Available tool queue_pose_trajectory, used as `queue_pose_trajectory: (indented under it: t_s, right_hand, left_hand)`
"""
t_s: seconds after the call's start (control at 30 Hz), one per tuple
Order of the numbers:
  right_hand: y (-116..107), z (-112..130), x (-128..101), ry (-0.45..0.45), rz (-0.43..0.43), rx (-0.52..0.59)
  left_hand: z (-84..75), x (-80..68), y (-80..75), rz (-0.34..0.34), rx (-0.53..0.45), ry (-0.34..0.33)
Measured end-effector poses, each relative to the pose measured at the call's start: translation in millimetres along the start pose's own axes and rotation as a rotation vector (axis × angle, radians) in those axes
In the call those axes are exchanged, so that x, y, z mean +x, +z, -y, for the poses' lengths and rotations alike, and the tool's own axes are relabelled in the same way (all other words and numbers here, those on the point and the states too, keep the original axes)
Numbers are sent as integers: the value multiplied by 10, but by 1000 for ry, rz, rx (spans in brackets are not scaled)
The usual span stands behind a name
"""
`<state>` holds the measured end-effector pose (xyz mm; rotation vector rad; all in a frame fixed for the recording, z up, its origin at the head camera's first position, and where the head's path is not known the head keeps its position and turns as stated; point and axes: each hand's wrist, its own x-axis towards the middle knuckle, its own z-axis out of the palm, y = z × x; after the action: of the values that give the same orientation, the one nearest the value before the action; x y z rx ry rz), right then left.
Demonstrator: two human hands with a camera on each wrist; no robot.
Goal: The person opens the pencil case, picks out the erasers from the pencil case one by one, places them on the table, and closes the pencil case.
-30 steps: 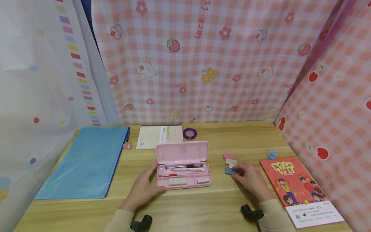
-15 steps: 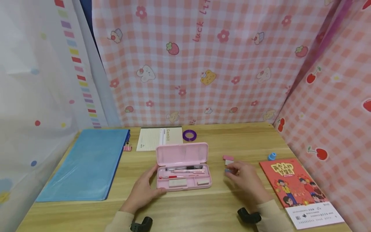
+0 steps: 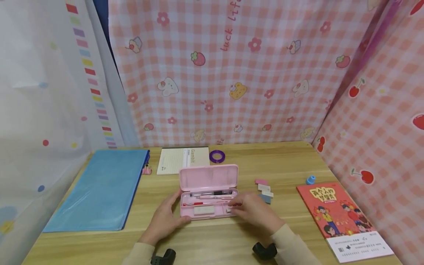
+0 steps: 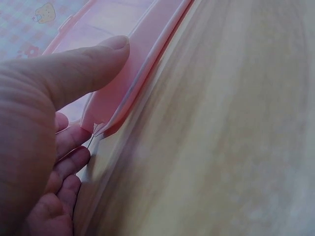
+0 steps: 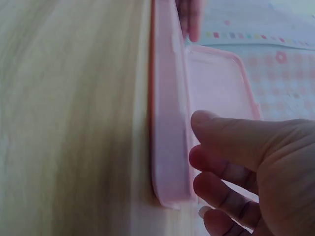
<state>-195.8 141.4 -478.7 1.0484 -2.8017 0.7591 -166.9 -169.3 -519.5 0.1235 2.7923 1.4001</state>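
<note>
Specifically, a blue folder (image 3: 97, 191) occupies the far left. Next, the left hand (image 3: 164, 219) grips the left end of the open pink pencil case (image 3: 208, 178), located at table centre. The right hand (image 3: 255, 209) is positioned over the case's right end, thumb and fingers slightly parted. Four small blocks (image 3: 264, 187) lie beyond it; a red book (image 3: 336, 208) sits rightmost.

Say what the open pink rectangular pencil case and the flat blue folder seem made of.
Pink rectangular pencil case: probably hard plastic, satin finish; smooth moulded walls, rounded corners.
Flat blue folder: likely plastic, slightly glossy; pale sheen across its cover.
</note>
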Motion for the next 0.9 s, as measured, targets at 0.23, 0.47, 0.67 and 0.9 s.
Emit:
queue_pose_trajectory:
  t_s: [0.23,0.47,0.67,0.9]
  right_hand:
    - [47,25,30,-19,36,-20]
    - [7,-1,29,-3,63,6]
    - [-16,-22,46,21,95,33]
    - [-35,-37,69,43,104,46]
  left_hand:
    - [15,-10,12,12,-1,-26]
    - [13,-4,4,9,-2,-31]
    - [7,-8,5,14,-1,-44]
    - [11,-7,3,12,2,-33]
